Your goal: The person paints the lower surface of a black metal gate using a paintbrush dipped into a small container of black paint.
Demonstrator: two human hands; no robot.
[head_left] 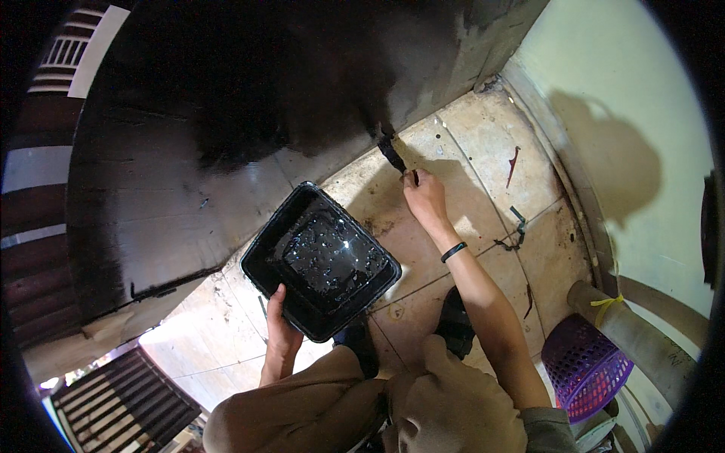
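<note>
My left hand (279, 332) grips the near-left edge of a black rectangular plastic tray (266, 278), its thumb over the rim. Glossy black paint (321, 253) with lumps lies across the tray's bottom. In my right hand (427, 200) is the handle of a paintbrush (390, 154) coated in black. Its bristle end meets the lower edge of a large dark panel (166, 181), where it blends into the wet black. The panel is deep black in its upper middle and greyer toward its lower part and right end.
Tiles (423, 260) with stains and scraps cover the floor. A pale green wall (634, 143) stands at right. A purple perforated basket (585, 366) sits lower right beside a grey pipe (642, 325). A slatted rack (124, 400) is lower left. My shoes (455, 325) are below the tray and right arm.
</note>
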